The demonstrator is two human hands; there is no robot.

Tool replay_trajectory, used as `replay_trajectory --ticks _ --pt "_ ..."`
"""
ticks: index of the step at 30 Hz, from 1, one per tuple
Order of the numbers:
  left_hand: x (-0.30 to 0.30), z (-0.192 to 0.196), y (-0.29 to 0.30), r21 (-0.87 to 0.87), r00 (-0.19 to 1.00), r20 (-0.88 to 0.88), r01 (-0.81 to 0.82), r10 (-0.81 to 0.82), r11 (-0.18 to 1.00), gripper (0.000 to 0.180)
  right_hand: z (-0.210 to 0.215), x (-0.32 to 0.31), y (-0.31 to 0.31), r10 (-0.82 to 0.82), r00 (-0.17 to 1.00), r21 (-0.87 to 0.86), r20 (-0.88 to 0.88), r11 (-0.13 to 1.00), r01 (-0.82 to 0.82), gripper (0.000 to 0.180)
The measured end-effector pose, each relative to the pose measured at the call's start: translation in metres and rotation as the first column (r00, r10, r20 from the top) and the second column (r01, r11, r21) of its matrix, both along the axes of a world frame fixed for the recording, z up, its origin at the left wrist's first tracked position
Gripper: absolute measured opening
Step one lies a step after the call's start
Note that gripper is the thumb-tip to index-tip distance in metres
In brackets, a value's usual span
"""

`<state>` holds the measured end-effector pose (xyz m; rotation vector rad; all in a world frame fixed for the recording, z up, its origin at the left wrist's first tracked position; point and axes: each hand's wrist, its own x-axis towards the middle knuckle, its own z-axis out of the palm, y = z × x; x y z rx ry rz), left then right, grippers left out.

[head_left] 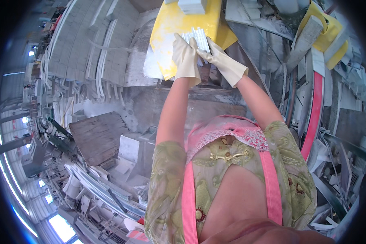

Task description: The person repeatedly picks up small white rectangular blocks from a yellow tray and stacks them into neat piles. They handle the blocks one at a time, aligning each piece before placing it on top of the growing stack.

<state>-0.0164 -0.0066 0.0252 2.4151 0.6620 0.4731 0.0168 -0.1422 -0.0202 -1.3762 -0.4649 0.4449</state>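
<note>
A bundle of thin white strips [200, 38], stone-like in look, sits between my two hands over the table. My left hand [186, 57], in a cream rubber glove, closes on the left side of the bundle. My right hand [220, 58], gloved the same way, grips its right side, with the thumb toward the left hand. Under and beyond the strips lies a dusty yellow sheet [163, 34] draped over the work surface. A white block [192, 6] rests on the sheet at the far edge. The gloves hide the lower ends of the strips.
Long pale slabs [83, 38] are stacked at the left. A brown board [99, 136] lies lower left. Another yellow sheet [335, 38] hangs at the far right, near a red-edged strip [313, 114]. Offcuts [327, 217] clutter the lower right. My pink apron [225, 130] is close to the table.
</note>
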Motion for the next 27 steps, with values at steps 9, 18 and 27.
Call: replay_trajectory --ticks 9,18,27 --pt "-0.009 0.029 0.009 -0.256 0.978 -0.199 0.005 -0.058 0.967 0.073 0.017 0.013 -0.01 0.216 0.917 -0.622 0.335 0.782 0.043 0.087" --pt "0.001 0.042 0.007 -0.1 0.898 -0.437 0.004 -0.048 0.995 0.081 0.009 0.009 -0.009 0.195 0.914 -0.629 0.355 0.774 0.079 0.09" --pt "0.047 0.046 -0.027 0.12 0.701 -0.654 -0.276 0.285 0.954 0.104 0.017 0.007 -0.01 0.29 0.924 -0.696 0.249 0.717 -0.038 0.077"
